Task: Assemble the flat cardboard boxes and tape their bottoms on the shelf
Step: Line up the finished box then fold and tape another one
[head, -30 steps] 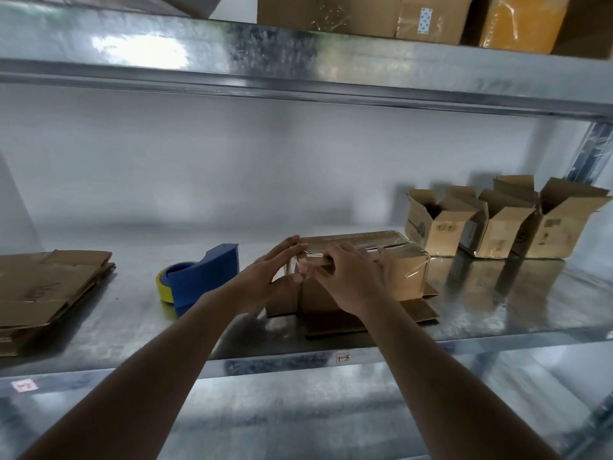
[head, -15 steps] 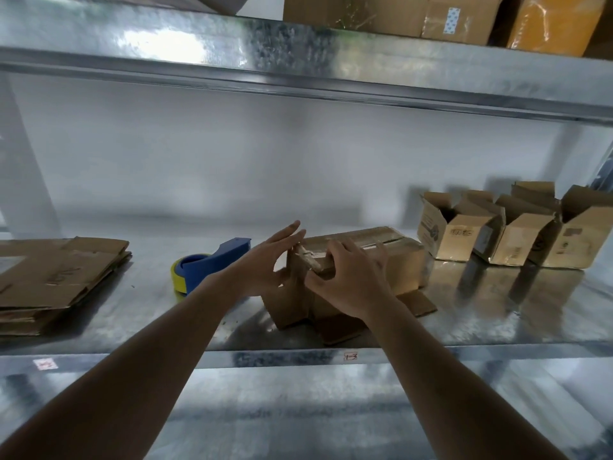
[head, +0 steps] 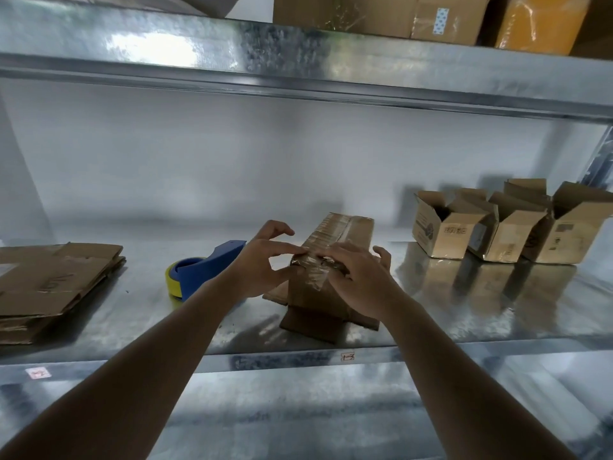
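A small cardboard box (head: 345, 232) stands upside down in the middle of the metal shelf (head: 132, 307), its open flaps spread under it. Clear tape runs along its top seam and down the near end. My left hand (head: 262, 263) rests its fingertips on the tape at the near top edge. My right hand (head: 358, 277) presses the tape end down over the same edge, thumb out to the right. A blue and yellow tape dispenser (head: 199, 272) lies on the shelf just left of my left hand.
A stack of flat cardboard boxes (head: 49, 287) lies at the left end. Three assembled open boxes (head: 507, 230) stand at the back right. An upper shelf (head: 298, 61) with parcels hangs overhead. A post (head: 600, 161) rises at the far right.
The box has turned so that its end faces me. Both hands have moved to the near top edge and press on the tape there.
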